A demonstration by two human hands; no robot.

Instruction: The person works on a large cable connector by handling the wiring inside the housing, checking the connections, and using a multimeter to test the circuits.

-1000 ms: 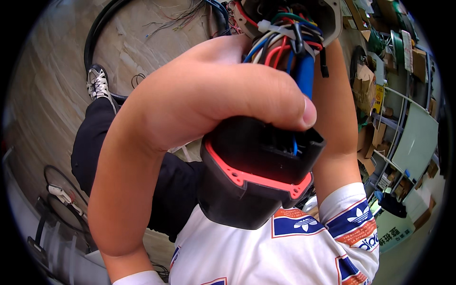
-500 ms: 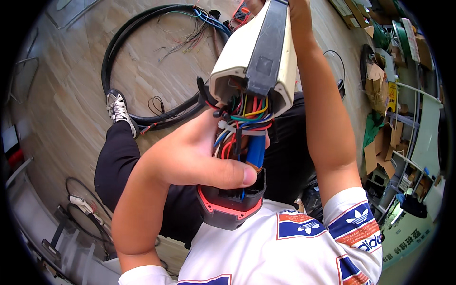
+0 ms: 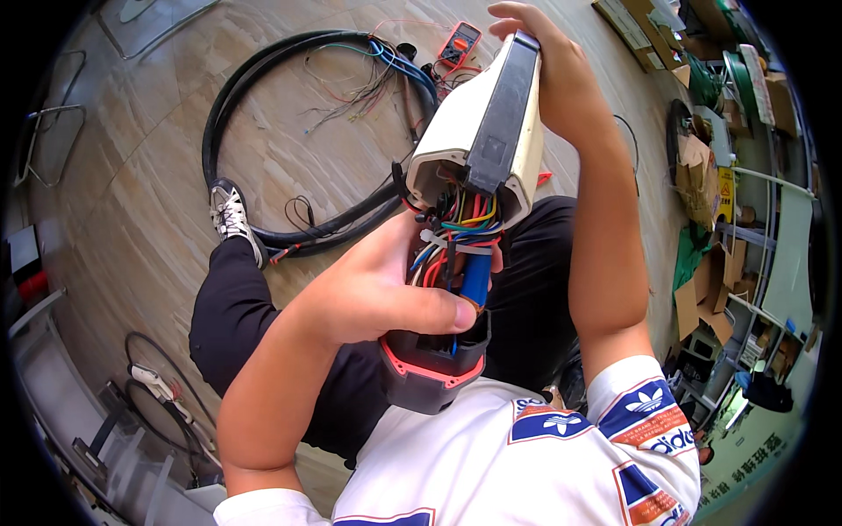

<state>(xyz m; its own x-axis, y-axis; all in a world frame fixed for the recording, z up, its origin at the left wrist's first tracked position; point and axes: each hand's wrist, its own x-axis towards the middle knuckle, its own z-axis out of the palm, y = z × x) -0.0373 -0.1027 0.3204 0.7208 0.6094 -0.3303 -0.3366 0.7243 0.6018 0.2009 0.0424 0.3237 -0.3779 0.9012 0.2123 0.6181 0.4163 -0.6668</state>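
Note:
A cream charging-gun housing (image 3: 438, 149) with a dark grey strip (image 3: 502, 118) along its top is tilted in front of me, its open end toward me. Out of that end comes a bundle of coloured wires (image 3: 465, 213) bound by a white cable tie. My left hand (image 3: 395, 294) is closed around the bundle, its thumb on a blue sleeve (image 3: 475, 279). Just below the thumb is the black connector head (image 3: 434, 386) with a red gasket. My right hand (image 3: 561, 79) holds the housing's far end, fingers curving over the tip.
On the tiled floor a thick black cable (image 3: 215, 131) lies coiled, frayed thin wires (image 3: 355, 96) at its end. An orange multimeter (image 3: 459, 44) sits beyond it. Shelves with cardboard boxes (image 3: 706, 285) stand at right. Another cable with a white handle (image 3: 151, 383) is at lower left.
Both hands and the housing have shifted slightly right and lower in the picture. The right hand's fingers and the multimeter now show more fully.

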